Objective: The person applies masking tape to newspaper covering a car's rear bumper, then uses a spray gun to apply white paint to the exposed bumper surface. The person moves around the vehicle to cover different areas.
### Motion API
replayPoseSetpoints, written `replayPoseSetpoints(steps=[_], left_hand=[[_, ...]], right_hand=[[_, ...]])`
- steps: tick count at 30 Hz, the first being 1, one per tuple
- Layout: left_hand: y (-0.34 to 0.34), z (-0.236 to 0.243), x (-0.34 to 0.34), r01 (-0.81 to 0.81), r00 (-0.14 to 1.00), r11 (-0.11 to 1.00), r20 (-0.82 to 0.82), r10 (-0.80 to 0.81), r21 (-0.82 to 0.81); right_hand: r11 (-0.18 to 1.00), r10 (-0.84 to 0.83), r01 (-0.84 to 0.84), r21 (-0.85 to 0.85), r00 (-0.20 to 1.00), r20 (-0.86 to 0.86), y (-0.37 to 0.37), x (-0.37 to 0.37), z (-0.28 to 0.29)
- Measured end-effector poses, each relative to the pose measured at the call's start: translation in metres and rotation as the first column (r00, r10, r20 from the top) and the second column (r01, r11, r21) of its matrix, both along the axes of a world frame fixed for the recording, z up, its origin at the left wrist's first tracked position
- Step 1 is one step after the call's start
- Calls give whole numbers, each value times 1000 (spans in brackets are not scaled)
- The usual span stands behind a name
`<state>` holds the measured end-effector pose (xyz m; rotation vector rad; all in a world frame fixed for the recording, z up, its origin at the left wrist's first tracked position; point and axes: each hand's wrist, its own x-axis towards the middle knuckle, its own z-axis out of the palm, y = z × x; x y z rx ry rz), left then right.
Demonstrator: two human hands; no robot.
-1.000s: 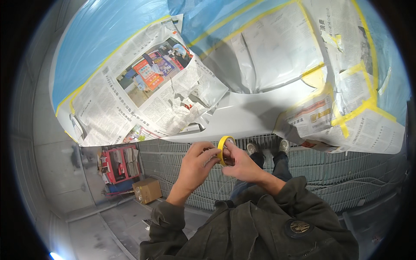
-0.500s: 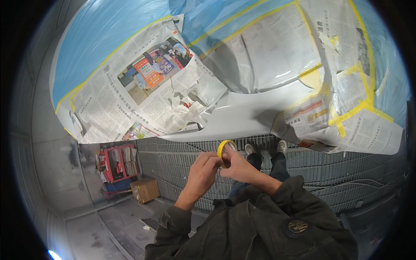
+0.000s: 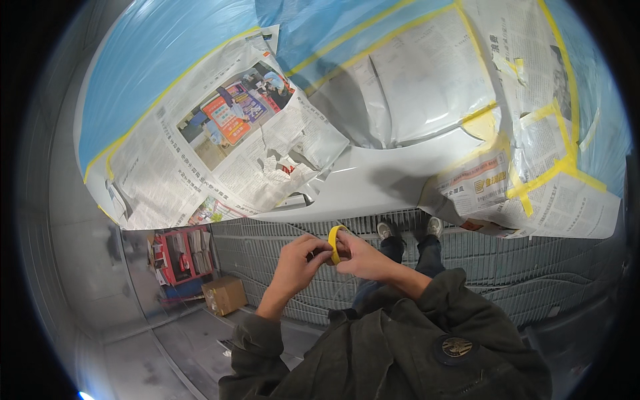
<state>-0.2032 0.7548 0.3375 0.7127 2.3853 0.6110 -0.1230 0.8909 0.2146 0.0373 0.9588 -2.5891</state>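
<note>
A roll of yellow masking tape (image 3: pixel 334 245) stands on edge between my hands, in front of the car body. My right hand (image 3: pixel 363 259) grips it, with fingers inside the ring. Bent fingers of my left hand (image 3: pixel 297 263) pinch at the roll's left edge; the tape end itself is too small to make out. Beyond them is a silver-grey bumper (image 3: pixel 363 180) with bare, unmasked surface in the middle. Newspaper sheets (image 3: pixel 153 160) cover its left part, and more newspaper (image 3: pixel 477 180), held by yellow tape strips, covers the right.
Blue plastic film (image 3: pixel 167 53) drapes the car above the paper. A metal grating (image 3: pixel 260 253) forms the floor under my feet. At the left stand a red rack (image 3: pixel 187 252) filled with papers and a cardboard box (image 3: pixel 224 295). A cable (image 3: pixel 533 287) lies on the grating at right.
Both hands and the tape roll have shifted slightly left and down. The roll has turned in my right hand, and my left hand has moved a little away from it, fingers still at its edge.
</note>
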Motion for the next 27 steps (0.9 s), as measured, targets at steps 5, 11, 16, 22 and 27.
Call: replayPoseSetpoints(steps=[5, 11, 16, 22, 27], left_hand=[[21, 0, -23, 36, 997, 998, -71, -39, -43], [47, -23, -52, 24, 879, 998, -475, -50, -60], [60, -45, -83, 30, 765, 998, -644, 10, 51], [66, -52, -98, -39, 670, 999, -741, 43, 23], [66, -58, -106, 19, 522, 999, -852, -41, -37]], right_hand=[[984, -107, 108, -144, 994, 17, -3, -8, -1], [967, -255, 244, 76, 945, 203, 23, -30, 18], [967, -231, 193, 167, 940, 252, 30, -69, 7], [939, -336, 291, 182, 887, 316, 27, -101, 11], [906, -422, 383, 180, 846, 327, 11, -114, 0]])
